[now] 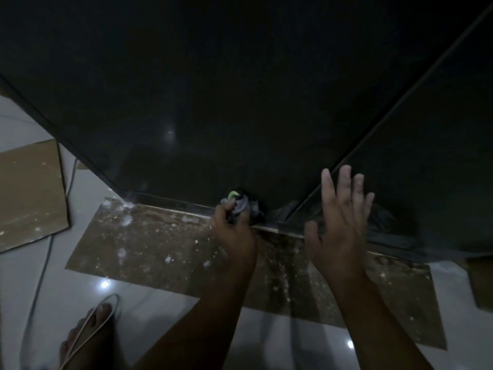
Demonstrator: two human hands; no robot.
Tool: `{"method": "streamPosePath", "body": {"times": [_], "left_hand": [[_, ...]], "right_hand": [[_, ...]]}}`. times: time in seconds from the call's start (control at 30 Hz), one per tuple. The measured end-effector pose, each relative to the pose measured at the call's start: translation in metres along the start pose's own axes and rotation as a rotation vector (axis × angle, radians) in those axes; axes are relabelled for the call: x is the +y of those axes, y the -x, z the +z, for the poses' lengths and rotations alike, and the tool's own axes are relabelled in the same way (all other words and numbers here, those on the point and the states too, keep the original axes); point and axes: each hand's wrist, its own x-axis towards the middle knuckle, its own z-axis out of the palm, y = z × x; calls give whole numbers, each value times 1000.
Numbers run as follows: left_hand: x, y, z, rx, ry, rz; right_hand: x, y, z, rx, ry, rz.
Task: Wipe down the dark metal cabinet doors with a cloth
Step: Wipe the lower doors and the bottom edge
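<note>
Cloth [244, 205] low on the cabinet door [213, 102]
Left hand [234, 232] grips it bunched; right hand [338, 222] spread wide, perhaps touching the door.

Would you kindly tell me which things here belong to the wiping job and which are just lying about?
Job in hand:
cloth, gripped by the left hand
right hand
cabinet doors

Lying about:
cardboard on the floor
cable

Dim light. Below you, glossy white floor tiles [165, 316] show two lamp reflections [104, 284]. Speckled cardboard sheet [160, 244] lies flat ahead, second sheet [29, 193] left, grey cable [40, 276] beside it.
</note>
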Motion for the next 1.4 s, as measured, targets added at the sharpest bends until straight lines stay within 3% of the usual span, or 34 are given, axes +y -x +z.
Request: {"method": "streamPosePath", "body": {"times": [0.27,0.47,0.7,0.83,0.9,1.1,1.2,1.4], "left_hand": [[33,42,23,-197,-122,105],[5,58,30,-366,-267,162],[-28,-1,-10,-86,-4,-94],[-40,-61,-41,212,147,-194],[-47,-83,-51,275,187,-279],[-30,-74,-47,173,224,-351],[-35,-58,-33,112,92,-399],[-40,-16,-4,-259,-192,-376]], "right_hand": [[4,-2,13,7,-17,-26],[6,-4,15,-35,-30,-29],[3,-4,20,13,-32,-23],[6,-3,22,27,-26,-47],[6,-3,22,24,-25,-46],[4,-2,23,24,-36,-27],[3,0,27,34,-63,-20],[1,5,40,-13,-90,-32]]}}
